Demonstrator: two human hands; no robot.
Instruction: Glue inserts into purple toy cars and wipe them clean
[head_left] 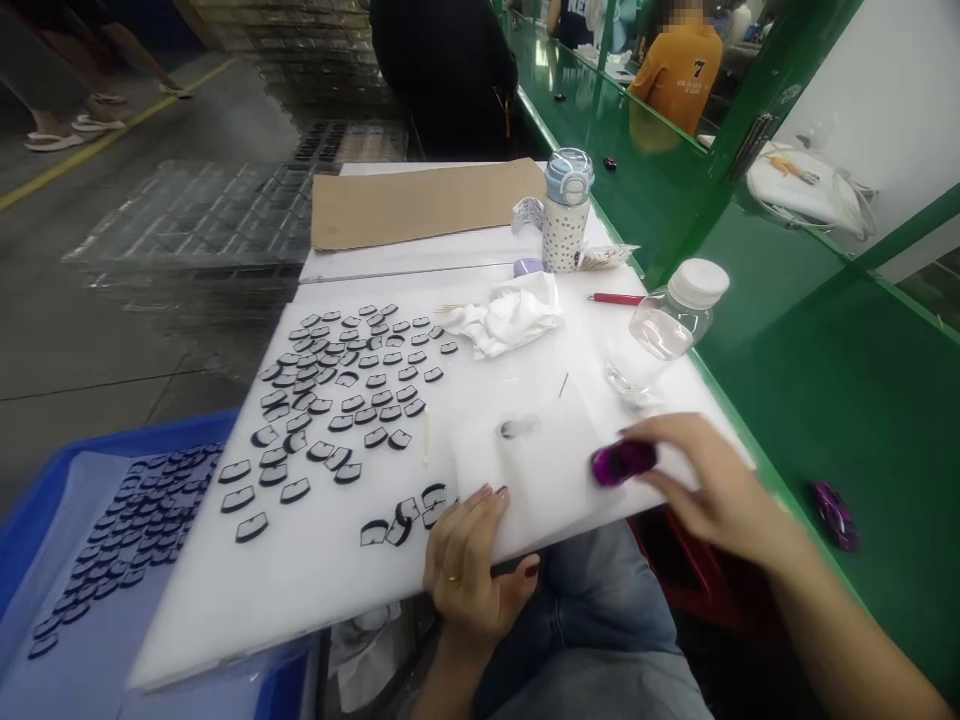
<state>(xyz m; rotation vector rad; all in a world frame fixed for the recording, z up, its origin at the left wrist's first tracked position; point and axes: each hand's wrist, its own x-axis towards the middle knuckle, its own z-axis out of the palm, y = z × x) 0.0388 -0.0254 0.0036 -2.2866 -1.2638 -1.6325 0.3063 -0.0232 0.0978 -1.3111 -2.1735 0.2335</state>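
Note:
My right hand (694, 485) pinches a shiny purple toy car (624, 462) between thumb and fingers, just above the right part of the white work surface (480, 400). At the front edge, my left hand (472, 560) lies with its fingers flat on the surface and its thumb apart, holding nothing. Beside its fingertips is a small cluster of black-rimmed clear pieces (406, 509). Many more such pieces (352, 404) are spread over the left half. A dark smudge (512, 429) marks the surface between my hands.
A clear bottle with a white cap (697, 284), a red pen (615, 299), a dotted cup (565, 235) and crumpled white tissue (517, 318) stand or lie beyond my hands. Another purple car (834, 515) sits on the green belt (795, 380). A blue tray (56, 475) holds more pieces.

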